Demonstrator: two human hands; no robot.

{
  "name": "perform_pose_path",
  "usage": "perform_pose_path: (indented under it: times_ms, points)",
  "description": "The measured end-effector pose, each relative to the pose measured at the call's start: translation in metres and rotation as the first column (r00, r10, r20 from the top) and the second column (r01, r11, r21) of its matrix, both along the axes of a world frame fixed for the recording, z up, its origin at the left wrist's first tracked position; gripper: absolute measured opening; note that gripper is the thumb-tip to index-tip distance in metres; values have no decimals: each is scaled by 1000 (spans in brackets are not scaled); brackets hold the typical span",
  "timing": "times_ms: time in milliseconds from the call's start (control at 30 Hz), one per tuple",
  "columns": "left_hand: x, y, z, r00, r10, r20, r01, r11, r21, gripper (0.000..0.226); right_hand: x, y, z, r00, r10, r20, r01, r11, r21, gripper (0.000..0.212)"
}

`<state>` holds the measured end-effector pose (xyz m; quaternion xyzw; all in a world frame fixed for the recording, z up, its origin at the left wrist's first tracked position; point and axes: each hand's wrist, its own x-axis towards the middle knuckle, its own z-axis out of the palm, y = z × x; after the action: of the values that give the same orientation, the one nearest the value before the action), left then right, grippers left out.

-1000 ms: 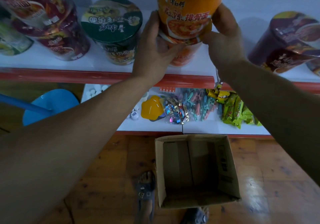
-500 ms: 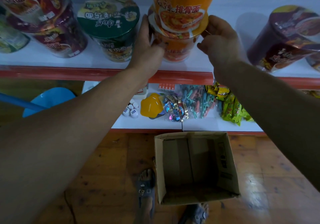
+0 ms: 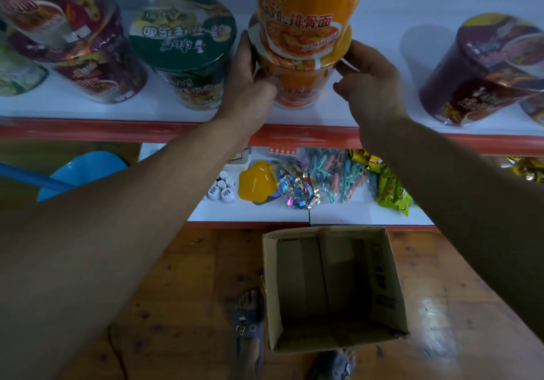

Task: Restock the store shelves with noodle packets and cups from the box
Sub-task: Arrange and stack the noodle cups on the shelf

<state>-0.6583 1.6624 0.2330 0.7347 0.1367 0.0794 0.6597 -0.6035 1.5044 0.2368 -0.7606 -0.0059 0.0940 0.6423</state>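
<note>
Steadying the stack
Left hand (image 3: 250,85) grips lower orange cup (image 3: 300,85), right hand (image 3: 371,85) loose beside its rim; centre upper orange cup (image 3: 306,5) above it.

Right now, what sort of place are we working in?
Probably a small shop: noodle cups stacked on a red-edged shelf, bagged snacks on the shelf below, and an open cardboard box on the wooden floor.

Narrow gap between green cup (image 3: 182,47) and orange stack (image 3: 300,41); wide bare shelf (image 3: 412,111) between stack and purple cup (image 3: 482,76)
</note>
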Motion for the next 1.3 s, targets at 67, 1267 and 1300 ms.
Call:
perform_pose_path:
  times_ms: [67, 1267, 1300]
  points:
    - [1, 0, 0, 1000, -3, 9, 3, 1000, -8, 84, -1, 1, 1, 1000, 5, -7, -5, 1000, -2, 74]
    - [3, 3, -2, 995, 49, 86, -53, 998, 38, 71, -4, 8, 18, 997, 18, 79, -12, 997, -71, 34]
    - [-1, 2, 0, 993, 73, 91, -77, 996, 38, 67, -3, 8, 18, 998, 3, 63, 2, 997, -80, 37]
